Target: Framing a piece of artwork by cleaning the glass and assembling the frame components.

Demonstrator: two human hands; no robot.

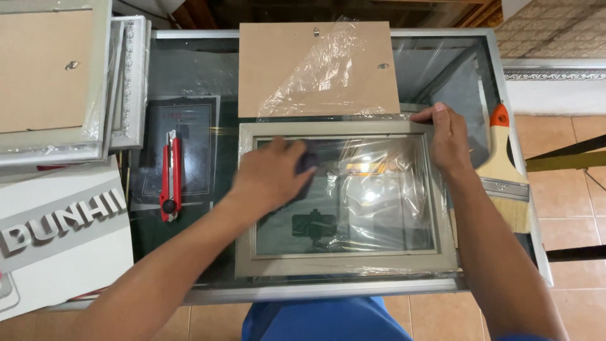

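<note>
In the middle of the picture a grey picture frame point(344, 262) lies flat on a glass tabletop point(189, 76), loosely covered with clear plastic wrap point(385, 189). The left hand point(271, 173) is on the glass pane of the frame, in its upper left part, with its grip closed on a small dark cloth point(308, 163) that it presses against the pane. The right hand point(449, 139) is at the upper right corner of the frame; its fingers lie flat along the top edge and its grip is apart, only resting on the frame.

Just above the frame lies a brown backing board point(278, 69), partly under crumpled plastic. A red utility knife point(170, 177) lies on the tabletop at the left of the frame, near a dark printed sheet under the glass. A wide paintbrush point(505, 170) with an orange and pale wooden handle lies at the right edge of the tabletop. At the upper left of the picture, several silver frames point(129, 82) are stacked, and below them stands a white box point(69, 252).
</note>
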